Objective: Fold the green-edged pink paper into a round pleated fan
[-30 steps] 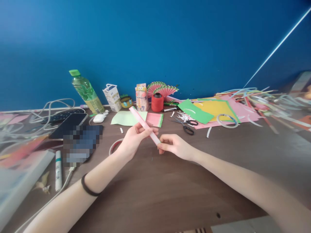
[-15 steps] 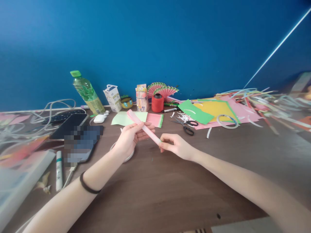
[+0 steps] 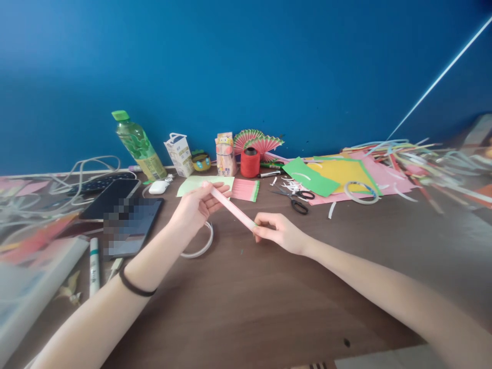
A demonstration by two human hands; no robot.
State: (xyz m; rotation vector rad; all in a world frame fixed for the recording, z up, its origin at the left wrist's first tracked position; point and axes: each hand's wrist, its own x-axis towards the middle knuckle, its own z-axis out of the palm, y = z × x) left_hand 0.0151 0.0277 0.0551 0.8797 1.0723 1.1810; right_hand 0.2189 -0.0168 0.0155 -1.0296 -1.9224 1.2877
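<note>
A narrow folded strip of pink paper [image 3: 233,208] slants between my two hands above the desk. My left hand [image 3: 198,202] pinches its upper left end between thumb and fingers, with the other fingers stretched out beneath. At the lower right end, my right hand [image 3: 277,231] grips the strip between thumb and curled fingers, where a bit of green edge shows. Behind the strip lie a pale green sheet [image 3: 188,186] and a pleated pink paper with a green edge [image 3: 246,188]. A ring of white tape [image 3: 210,241] lies below my left hand, partly covered by it.
Black scissors [image 3: 299,206] lie right of centre near white paper scraps. Coloured sheets [image 3: 342,177] and a tape ring [image 3: 361,192] are farther right. A red thread spool [image 3: 249,164], paper fans [image 3: 265,144], a green bottle [image 3: 138,146] and a phone [image 3: 148,225] stand or lie around.
My left hand has slid up and left along the pink paper to its far end. More of the tape ring shows below it. My right hand has stayed nearly still.
</note>
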